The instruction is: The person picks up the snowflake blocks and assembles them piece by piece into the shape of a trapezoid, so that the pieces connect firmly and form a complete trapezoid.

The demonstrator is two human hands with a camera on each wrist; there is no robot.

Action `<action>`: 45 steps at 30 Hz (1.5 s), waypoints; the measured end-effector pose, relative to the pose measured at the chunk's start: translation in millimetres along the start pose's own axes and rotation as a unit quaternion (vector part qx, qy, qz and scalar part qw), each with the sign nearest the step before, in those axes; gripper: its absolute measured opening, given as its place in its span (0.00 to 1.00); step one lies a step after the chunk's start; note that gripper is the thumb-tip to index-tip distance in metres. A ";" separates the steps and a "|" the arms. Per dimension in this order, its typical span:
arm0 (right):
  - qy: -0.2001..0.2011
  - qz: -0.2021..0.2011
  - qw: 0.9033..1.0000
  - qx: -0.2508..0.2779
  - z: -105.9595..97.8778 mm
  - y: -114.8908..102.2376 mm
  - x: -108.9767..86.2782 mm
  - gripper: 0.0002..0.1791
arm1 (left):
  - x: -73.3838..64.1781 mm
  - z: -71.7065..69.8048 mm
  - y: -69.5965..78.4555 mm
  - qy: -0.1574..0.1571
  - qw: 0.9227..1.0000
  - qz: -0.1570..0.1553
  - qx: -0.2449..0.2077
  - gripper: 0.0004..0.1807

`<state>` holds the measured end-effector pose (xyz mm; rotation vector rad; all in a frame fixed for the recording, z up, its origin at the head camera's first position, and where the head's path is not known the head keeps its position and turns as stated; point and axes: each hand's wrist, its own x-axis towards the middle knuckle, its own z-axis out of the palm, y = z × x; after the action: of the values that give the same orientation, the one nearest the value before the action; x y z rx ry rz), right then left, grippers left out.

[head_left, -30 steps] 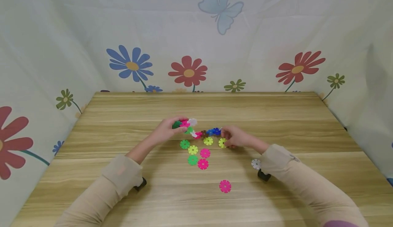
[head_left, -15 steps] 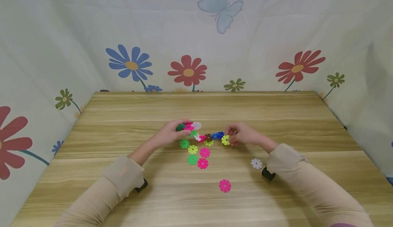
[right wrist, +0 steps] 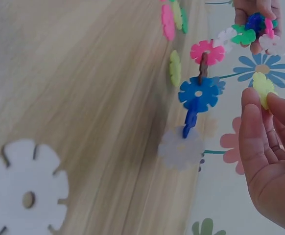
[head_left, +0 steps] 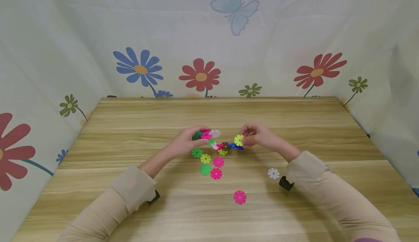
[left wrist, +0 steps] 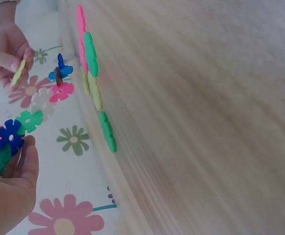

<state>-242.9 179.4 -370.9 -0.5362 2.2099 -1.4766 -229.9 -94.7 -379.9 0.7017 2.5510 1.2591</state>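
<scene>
My left hand (head_left: 187,142) grips one end of a chain of notched plastic discs, where green, dark blue and pink pieces cluster. From there the chain runs right through a green disc (left wrist: 30,121), a white one, a pink disc (right wrist: 207,52), a brown disc (right wrist: 203,68), a blue disc (right wrist: 198,93) and a dark blue disc (right wrist: 191,116) to a whitish disc (right wrist: 180,148) at its free end. My right hand (head_left: 262,137) pinches a single yellow disc (head_left: 239,140) between thumb and fingertip, above the chain's blue end and apart from it in the right wrist view.
On the wooden table (head_left: 157,209) lie loose discs: greens (head_left: 205,169), yellows (head_left: 205,158) and pinks (head_left: 216,173) before the chain. A lone pink disc (head_left: 240,197) is nearer me, and a white disc (head_left: 273,173) lies by my right sleeve. A flower-printed curtain (head_left: 262,45) stands behind.
My right hand has lifted the yellow disc off the table and raised it over the chain's blue end. My left hand has shifted slightly right with the chain.
</scene>
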 end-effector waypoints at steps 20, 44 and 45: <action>0.023 0.028 0.994 0.099 16.4 -24.0 -7.0 0.13 | -6.0 14.6 15.5 0.011 0.997 0.075 0.035 0.23; 0.018 0.045 0.988 0.144 25.8 -24.3 -11.5 0.14 | -12.6 19.6 27.8 0.010 0.985 0.135 0.110 0.24; 0.019 0.045 0.988 0.145 26.6 -24.9 -11.8 0.14 | -12.9 19.5 28.3 0.011 0.983 0.141 0.120 0.24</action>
<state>-216.6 156.4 -355.3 -0.3116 1.9685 -1.7316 -202.1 -73.0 -369.7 1.1396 2.7220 1.0443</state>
